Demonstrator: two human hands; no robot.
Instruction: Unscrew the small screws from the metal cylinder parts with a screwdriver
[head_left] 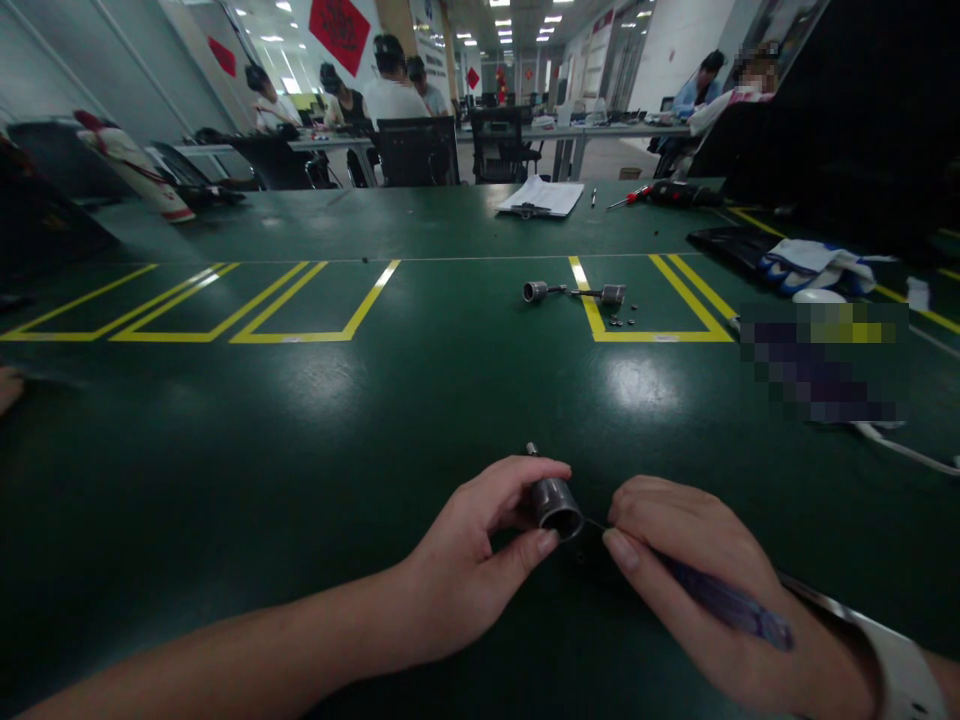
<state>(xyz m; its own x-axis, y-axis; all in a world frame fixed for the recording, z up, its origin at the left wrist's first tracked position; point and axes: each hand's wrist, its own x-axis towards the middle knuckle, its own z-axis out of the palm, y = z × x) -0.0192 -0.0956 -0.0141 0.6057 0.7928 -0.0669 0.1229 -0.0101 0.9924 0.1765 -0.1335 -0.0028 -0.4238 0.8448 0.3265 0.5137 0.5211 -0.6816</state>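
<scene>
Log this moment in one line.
left hand: holds metal cup-shaped part | right hand: holds purple-handled tool, tip by part's rim | table: two similar parts near yellow tape

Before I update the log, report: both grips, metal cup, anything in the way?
Left grip holding metal cup. Right grip holding purple-handled tool close beside it. Two similar cups farther off, not in the way.

Green table (427,390) is carrying two shafted metal cups (534,291) right of centre; clipped papers (545,196) sitting far, red-black tool (667,194) lying far right.
</scene>
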